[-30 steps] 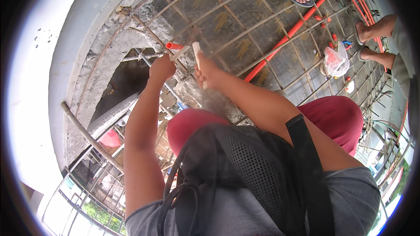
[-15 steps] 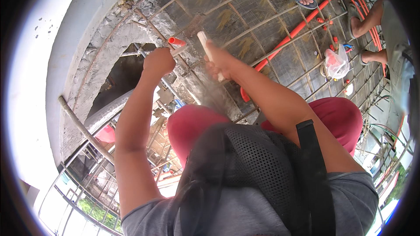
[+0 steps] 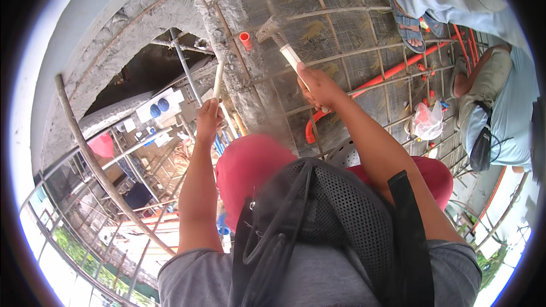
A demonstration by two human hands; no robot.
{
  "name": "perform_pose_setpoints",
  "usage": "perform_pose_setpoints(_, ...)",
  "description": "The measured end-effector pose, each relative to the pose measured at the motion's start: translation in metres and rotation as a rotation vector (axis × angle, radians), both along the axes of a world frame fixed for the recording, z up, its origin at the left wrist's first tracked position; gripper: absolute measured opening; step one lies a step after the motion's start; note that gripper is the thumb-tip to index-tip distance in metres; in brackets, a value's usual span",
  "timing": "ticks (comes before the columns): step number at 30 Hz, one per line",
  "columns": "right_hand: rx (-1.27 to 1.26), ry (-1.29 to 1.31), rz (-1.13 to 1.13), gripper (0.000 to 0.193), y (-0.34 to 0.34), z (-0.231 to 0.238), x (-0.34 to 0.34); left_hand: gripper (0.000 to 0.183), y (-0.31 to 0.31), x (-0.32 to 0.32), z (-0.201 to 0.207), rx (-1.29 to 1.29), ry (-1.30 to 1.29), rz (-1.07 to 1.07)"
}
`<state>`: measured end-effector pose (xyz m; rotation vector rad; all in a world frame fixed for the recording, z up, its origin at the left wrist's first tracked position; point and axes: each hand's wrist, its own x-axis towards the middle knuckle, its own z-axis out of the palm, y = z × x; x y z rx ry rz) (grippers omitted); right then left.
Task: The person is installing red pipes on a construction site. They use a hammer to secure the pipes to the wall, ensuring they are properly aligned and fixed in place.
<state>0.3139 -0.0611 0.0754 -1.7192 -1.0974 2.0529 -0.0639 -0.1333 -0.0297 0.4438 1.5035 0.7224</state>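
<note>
My left hand [image 3: 209, 118] is closed around the lower end of a pale rod [image 3: 218, 79], which points up beside the broken concrete edge [image 3: 230, 88]. To the right, my right hand [image 3: 319, 88] grips a hammer by its whitish handle [image 3: 291, 57]. The hammer's brownish, blurred head [image 3: 266, 28] is over the dark panel and rebar. Between the rod and the hammer, a short orange pipe stub [image 3: 245, 40] sticks up at the concrete edge. The rod's tip is apart from that stub.
A jagged opening [image 3: 133, 71] gapes at left, with a grey pipe [image 3: 185, 62] across it. Rebar grid covers the dark panels; a long orange pipe [image 3: 392, 72] crosses it. A plastic bag [image 3: 427, 122] lies right. Two people stand at right, one in sandals [image 3: 410, 34].
My left hand has drawn back toward me, away from the orange stub, so the pale rod now shows. My right hand has shifted right with the hammer. The view has shifted too.
</note>
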Motion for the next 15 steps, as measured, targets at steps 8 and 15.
perform_pose_setpoints(8,0.333,-0.144,0.382,0.067,0.018,0.025,-0.015,0.036,0.022,0.053,-0.074,0.085,0.151,-0.018)
perform_pose_setpoints(15,0.48,-0.353,0.65,0.06,0.062,0.07,-0.061,0.036,0.014,0.049,-0.078,0.181,0.224,0.017)
